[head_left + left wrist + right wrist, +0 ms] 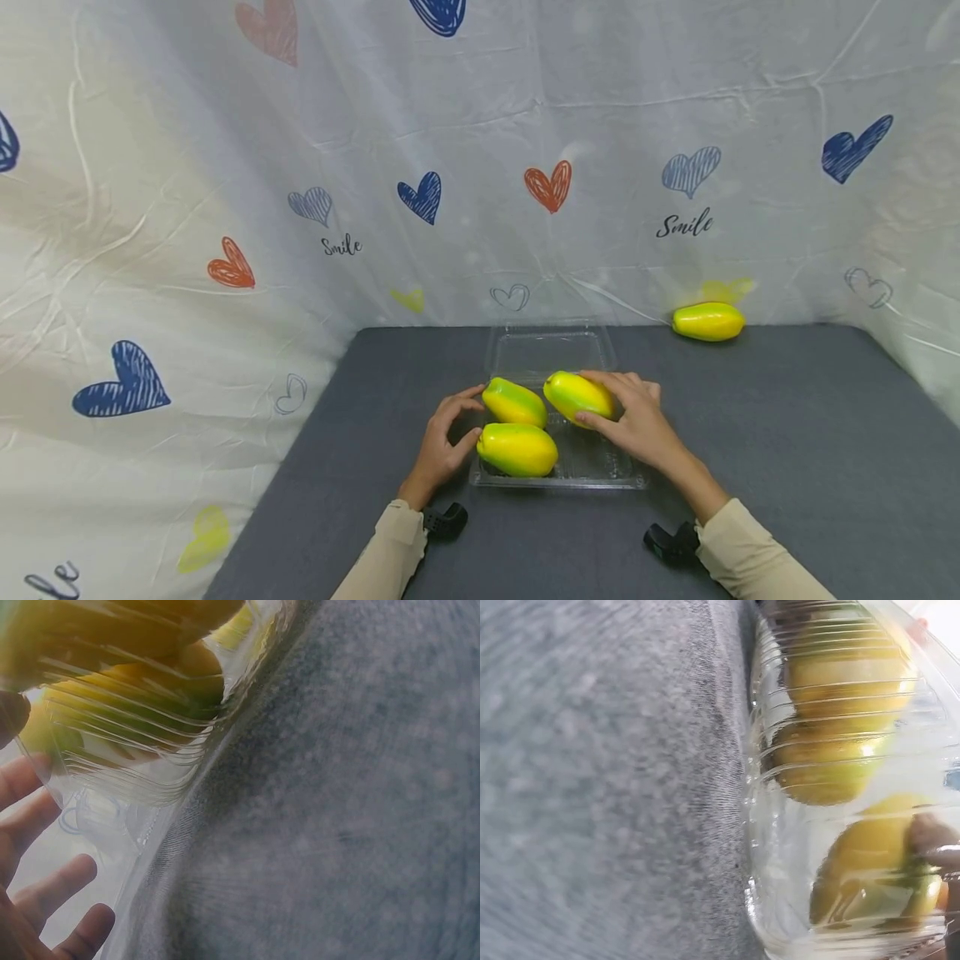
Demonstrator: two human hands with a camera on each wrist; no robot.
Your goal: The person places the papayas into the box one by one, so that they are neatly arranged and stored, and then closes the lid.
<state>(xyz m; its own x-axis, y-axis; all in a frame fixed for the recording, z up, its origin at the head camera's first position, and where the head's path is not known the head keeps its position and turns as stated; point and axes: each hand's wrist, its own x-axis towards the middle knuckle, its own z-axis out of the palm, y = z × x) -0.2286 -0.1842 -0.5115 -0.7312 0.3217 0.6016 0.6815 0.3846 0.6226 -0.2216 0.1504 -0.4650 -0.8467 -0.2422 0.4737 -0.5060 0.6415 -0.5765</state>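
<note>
A clear plastic clamshell container (592, 483) lies opened on the table, its lid (551, 346) laid back toward the wall. Two yellow-green papayas sit in the left part of its base: a front papaya (517, 451) and a rear papaya (514, 402). My right hand (633, 417) grips a third papaya (573, 396) between thumb and fingers, over the back right part of the base. At the container's left side, my left hand (442, 442) has its fingers spread, fingertips by the ends of the two papayas. The left wrist view shows these fingers (56, 892) loosely extended beside the clear wall.
Another papaya (708, 322) lies at the table's back right edge, against the hanging sheet (465, 125) printed with hearts. Dark grey cloth (787, 433) covers the table. Black wrist devices (446, 522) sit at both cuffs.
</note>
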